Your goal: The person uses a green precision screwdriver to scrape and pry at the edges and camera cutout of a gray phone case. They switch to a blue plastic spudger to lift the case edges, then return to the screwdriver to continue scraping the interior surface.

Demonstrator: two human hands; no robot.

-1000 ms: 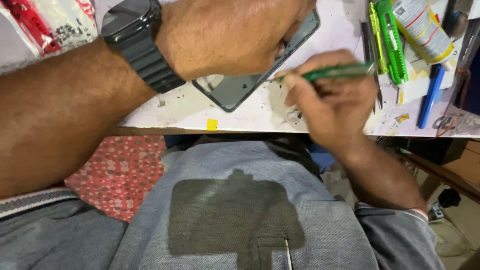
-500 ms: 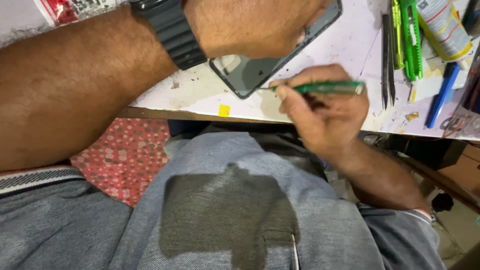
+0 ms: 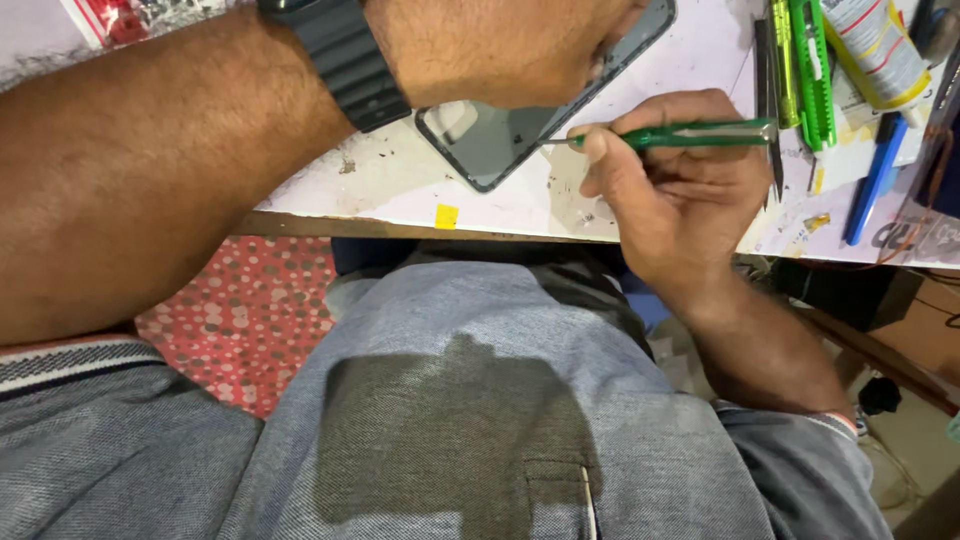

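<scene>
Black and chunky, a wristwatch (image 3: 340, 62) wraps the forearm that fills the left of the view. Beyond it the left hand (image 3: 500, 45) lies curled over a dark, flat smartphone (image 3: 500, 135), pressing it against the white worktop (image 3: 390, 180). The palm covers most of the phone, so only its lower corner and a strip of the far edge show, and I cannot tell how tightly the fingers grip it. The top of this hand is cut off by the frame.

Just to the right, the right hand (image 3: 680, 190) is clenched around a green-handled screwdriver (image 3: 690, 133), thumb and forefinger pinching near the shaft, the thin metal tip touching the phone's edge. A small yellow square (image 3: 447, 216) sticks to the worktop near its front edge.

At the far left top, a red and white packet (image 3: 110, 20) is mostly cut off. Further right, near the upper edge, lie a green utility knife (image 3: 812, 70), a white tube with a yellow label (image 3: 880, 50) whose print is too blurred to make out, and a blue pen (image 3: 872, 180). Below the table, red spotted cloth (image 3: 250, 310) shows beside the grey shirt (image 3: 500, 430).
</scene>
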